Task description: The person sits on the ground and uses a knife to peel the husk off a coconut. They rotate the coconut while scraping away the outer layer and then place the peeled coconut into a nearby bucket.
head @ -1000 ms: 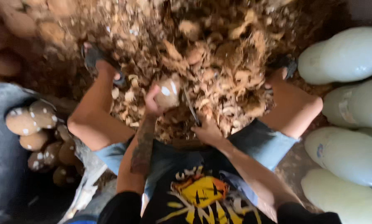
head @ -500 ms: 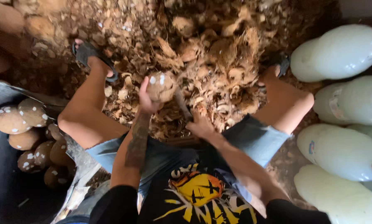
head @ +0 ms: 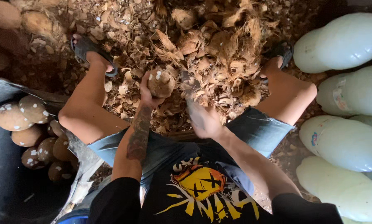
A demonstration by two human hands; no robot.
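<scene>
My left hand [head: 146, 93] grips a brown husked coconut [head: 161, 83] with pale chipped spots, held out in front of my knees over the husk pile [head: 211, 45]. My right hand [head: 202, 120] holds a knife [head: 189, 89]; the hand and blade are motion-blurred, with the blade just right of the coconut. I sit with legs apart, feet in dark sandals at either side of the pile.
A dark tub [head: 12, 186] on my left holds several peeled coconuts [head: 26, 124]. Large white plastic jugs [head: 343, 141] lie stacked on my right. Husk shreds and chips cover the ground ahead.
The coconut has stayed in my left hand, turned slightly. My right hand with the knife has swung beside it and is now blurred.
</scene>
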